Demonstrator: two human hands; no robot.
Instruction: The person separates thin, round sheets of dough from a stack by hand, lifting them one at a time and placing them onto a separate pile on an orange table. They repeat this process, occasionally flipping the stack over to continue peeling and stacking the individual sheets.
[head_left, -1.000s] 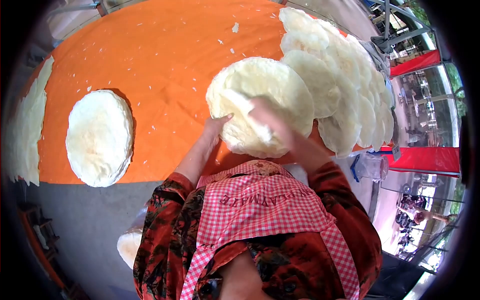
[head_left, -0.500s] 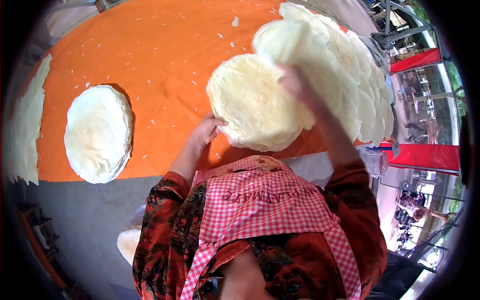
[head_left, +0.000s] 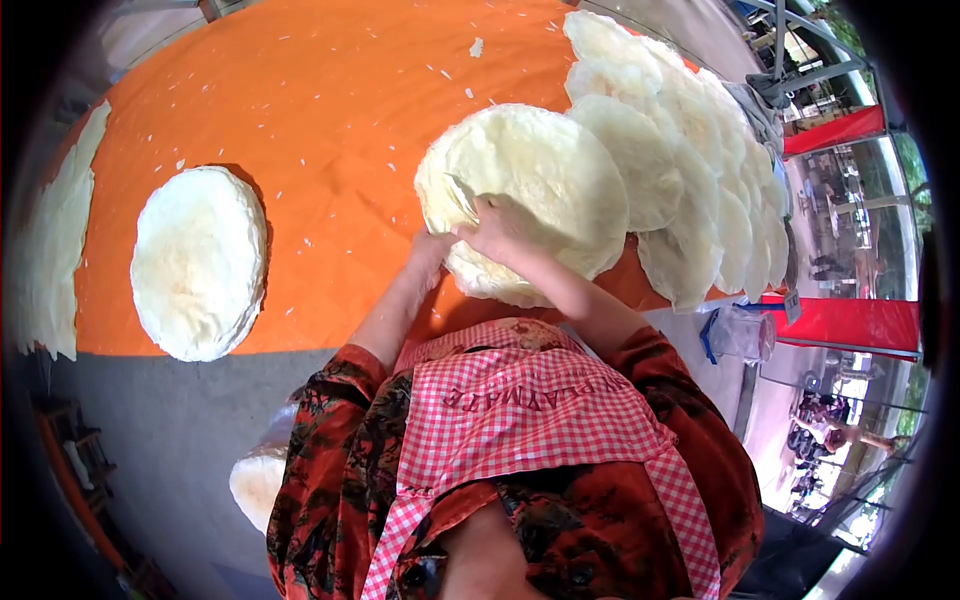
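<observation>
A stack of thin, round, pale sheets (head_left: pixel 550 170) lies on the orange cloth in front of me. My left hand (head_left: pixel 432 250) is closed at the stack's lower left edge. Right beside it, my right hand (head_left: pixel 495 230) reaches across the stack, its fingers closed on the lifted, folded edge of the top sheet. Many overlapping thin sheets (head_left: pixel 700 150) spread to the right of the stack. A second round stack (head_left: pixel 198 262) sits apart on the left.
The orange cloth (head_left: pixel 330 130) carries small white flakes. More pale sheets (head_left: pixel 62 240) hang over its far left edge. A round pale bundle (head_left: pixel 262 485) is low at the left, beside my sleeve. A clear plastic container (head_left: pixel 742 333) stands at the right, near red panels.
My right hand has come down and left from the upper right to beside my left hand. The sheet that was raised now lies over the stack.
</observation>
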